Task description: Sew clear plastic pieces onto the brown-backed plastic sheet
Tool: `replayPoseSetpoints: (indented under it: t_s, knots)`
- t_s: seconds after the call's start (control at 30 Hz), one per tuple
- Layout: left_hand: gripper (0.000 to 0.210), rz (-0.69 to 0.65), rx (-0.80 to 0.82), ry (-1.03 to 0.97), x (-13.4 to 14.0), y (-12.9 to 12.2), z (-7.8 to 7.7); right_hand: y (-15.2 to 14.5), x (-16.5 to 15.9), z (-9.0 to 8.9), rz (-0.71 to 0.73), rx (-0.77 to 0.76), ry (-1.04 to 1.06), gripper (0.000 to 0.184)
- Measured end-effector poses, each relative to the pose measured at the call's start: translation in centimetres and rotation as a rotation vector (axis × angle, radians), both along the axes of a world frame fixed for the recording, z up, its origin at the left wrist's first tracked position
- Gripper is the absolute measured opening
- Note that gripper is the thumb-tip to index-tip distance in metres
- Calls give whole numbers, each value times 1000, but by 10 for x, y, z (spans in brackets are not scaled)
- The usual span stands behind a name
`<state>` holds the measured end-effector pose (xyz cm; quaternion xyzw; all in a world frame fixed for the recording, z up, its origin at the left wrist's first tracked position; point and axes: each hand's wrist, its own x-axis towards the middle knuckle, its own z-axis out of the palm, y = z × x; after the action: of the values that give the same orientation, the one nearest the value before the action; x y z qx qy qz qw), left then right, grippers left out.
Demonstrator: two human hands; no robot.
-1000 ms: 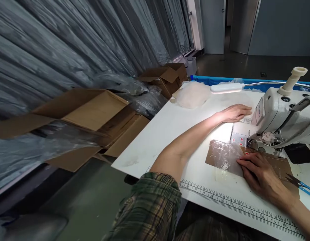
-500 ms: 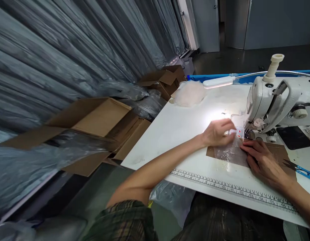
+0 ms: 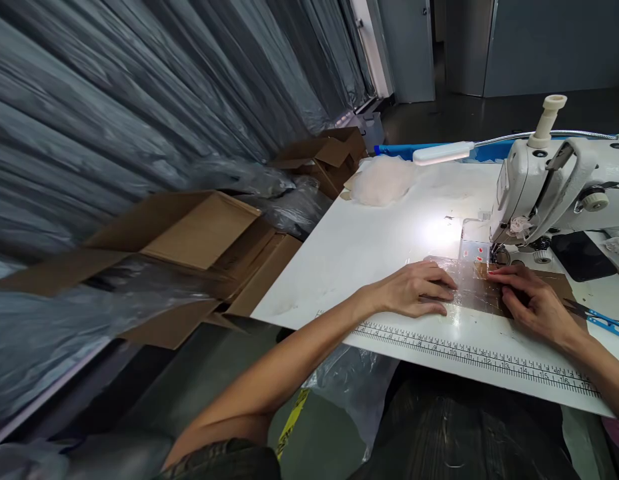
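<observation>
A clear plastic sheet (image 3: 464, 280) lies over a brown cardboard piece (image 3: 557, 283), in front of the sewing machine (image 3: 527, 187) and its needle area. My left hand (image 3: 419, 290) rests on the sheet's left part, palm down, fingers stretched out and slightly apart. On the right, my right hand (image 3: 537, 307) has its index finger extended onto the sheet just below the presser foot, the other fingers bent apart from it. Both hands press from above; whether the right fingers also pinch the sheet's edge cannot be seen. Red marks show on the machine's plate (image 3: 473, 252).
Blue-handled scissors (image 3: 609, 323) and a dark phone-like slab (image 3: 582, 256) lie right of the work. A printed ruler (image 3: 454, 353) runs along the table's front edge. A pale translucent pile (image 3: 382, 180) sits at the back left. Open cardboard boxes (image 3: 204, 230) stand left of the table.
My left hand has moved left and toward me, its curled fingers now flat on the sheet. The sheet lies flatter and farther from the needle. My right hand stays near the presser foot.
</observation>
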<state>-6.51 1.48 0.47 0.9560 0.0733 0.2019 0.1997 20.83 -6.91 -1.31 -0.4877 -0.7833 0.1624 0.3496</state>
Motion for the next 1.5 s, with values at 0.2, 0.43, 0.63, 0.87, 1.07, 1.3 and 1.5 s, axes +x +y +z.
replayPoseSetpoints:
  t_s: [0.2,0.43,0.63,0.87,1.07,1.3,1.5]
  knots:
    - [14,99,-61,-130,6,-1,5,-3,-6,-1,222,56,-174,36]
    - [16,175,-34,-347,28,-9,-3,-2,-4,-2,249,73,-160,36]
    - [15,56,177,-135,28,-14,-31,0,-3,-1,223,98,-36,25]
    - [13,-4,115,-101,28,-23,-22,0,1,-1,92,82,31,33]
    - [32,0,-121,-190,29,-25,-18,-1,-4,-4,217,121,-111,32]
    - [24,575,-120,-83,36,0,5,0,-1,-1,188,80,-25,32]
    - [13,696,3,198,38,7,1,2,4,-1,115,-35,148,29]
